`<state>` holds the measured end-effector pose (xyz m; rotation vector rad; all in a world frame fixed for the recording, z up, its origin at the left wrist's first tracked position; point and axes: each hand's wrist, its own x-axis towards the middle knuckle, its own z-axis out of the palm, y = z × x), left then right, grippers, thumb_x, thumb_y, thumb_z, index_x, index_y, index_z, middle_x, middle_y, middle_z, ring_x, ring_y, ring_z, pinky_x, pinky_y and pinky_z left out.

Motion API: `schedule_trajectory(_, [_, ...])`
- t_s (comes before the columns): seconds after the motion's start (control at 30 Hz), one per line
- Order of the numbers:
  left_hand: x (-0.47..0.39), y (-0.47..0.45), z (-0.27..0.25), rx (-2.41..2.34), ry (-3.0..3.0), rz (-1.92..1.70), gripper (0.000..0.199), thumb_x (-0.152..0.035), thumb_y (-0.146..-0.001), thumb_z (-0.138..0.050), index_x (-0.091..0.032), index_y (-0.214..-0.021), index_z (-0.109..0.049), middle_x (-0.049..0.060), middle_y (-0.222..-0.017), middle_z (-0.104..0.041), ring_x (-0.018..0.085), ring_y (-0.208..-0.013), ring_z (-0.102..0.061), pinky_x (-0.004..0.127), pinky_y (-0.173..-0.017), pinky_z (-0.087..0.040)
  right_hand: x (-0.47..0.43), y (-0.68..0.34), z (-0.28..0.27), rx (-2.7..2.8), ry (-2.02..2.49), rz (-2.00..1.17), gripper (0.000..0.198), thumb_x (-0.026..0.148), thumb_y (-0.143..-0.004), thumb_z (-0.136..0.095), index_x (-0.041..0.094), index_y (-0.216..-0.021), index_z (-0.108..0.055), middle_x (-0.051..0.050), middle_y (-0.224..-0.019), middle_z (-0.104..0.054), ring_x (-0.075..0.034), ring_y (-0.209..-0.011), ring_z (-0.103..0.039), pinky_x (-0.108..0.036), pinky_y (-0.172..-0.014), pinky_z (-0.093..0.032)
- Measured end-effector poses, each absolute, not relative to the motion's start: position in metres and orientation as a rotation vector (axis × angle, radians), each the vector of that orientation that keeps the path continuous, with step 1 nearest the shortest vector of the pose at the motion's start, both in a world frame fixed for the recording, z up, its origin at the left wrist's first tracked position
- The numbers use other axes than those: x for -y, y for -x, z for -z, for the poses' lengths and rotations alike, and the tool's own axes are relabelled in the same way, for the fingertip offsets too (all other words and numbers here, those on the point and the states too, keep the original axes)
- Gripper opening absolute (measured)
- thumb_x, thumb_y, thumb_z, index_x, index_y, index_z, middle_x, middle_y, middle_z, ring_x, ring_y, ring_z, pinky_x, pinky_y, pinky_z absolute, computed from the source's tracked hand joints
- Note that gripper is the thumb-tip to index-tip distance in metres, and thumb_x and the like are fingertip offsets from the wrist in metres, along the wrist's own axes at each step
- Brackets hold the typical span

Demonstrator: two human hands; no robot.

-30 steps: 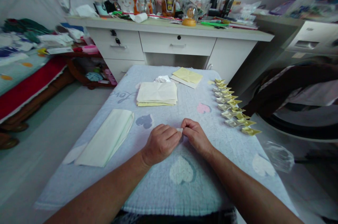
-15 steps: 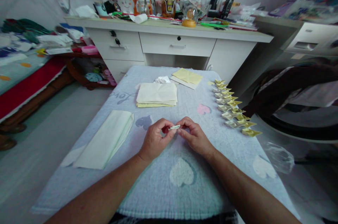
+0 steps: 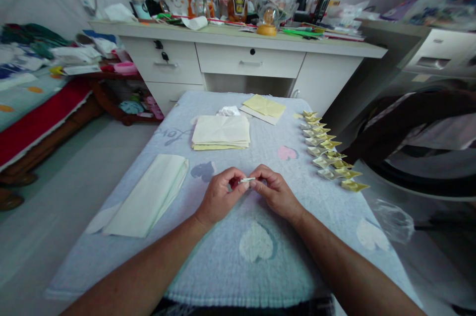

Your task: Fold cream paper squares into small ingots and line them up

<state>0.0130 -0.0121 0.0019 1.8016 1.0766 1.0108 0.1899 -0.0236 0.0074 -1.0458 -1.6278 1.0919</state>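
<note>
Between my fingertips is a small folded piece of pale paper (image 3: 247,180), held just above the cloth-covered table (image 3: 230,266). My left hand (image 3: 222,194) pinches its left end between thumb and forefinger. At its right end my right hand (image 3: 274,192) pinches it the same way. Beyond my hands lies a stack of white and yellow paper sheets (image 3: 220,131). To the left rests a long folded pale-green paper (image 3: 148,197). Along the table's right side stand several folded paper boats (image 3: 329,159), yellow and whitish, in rows.
Behind the stack are a crumpled white tissue (image 3: 228,111) and a few loose yellow and white sheets (image 3: 263,107). A white desk (image 3: 253,60) crowded with jars and odds and ends stands at the far end. A washing machine (image 3: 439,73) is on the right, a bed (image 3: 37,97) on the left.
The folded paper has tilted slightly in my fingers and now shows a thinner edge. Both hands keep nearly the same place and grip.
</note>
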Motion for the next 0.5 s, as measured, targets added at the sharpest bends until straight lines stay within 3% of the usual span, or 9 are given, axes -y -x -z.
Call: schedule_trajectory(0.5, [0.0101, -0.0133, -0.0002, -0.989, -1.702, -0.931, 0.016, -0.03, -0.081, -0.064, -0.017, -0.082, -0.056, -0.003, -0.071, -0.053, 0.011, -0.067, -0.049, 0.022, -0.062, -0.039, 0.025, -0.1885, -0.0072, 1.615, 1.067, -1.083, 0.024, 0.04, -0.089, -0.058, 0.019, -0.076, -0.061, 0.0, -0.075, -0.052, -0.015, -0.075, -0.05, -0.028, -0.073, -0.039])
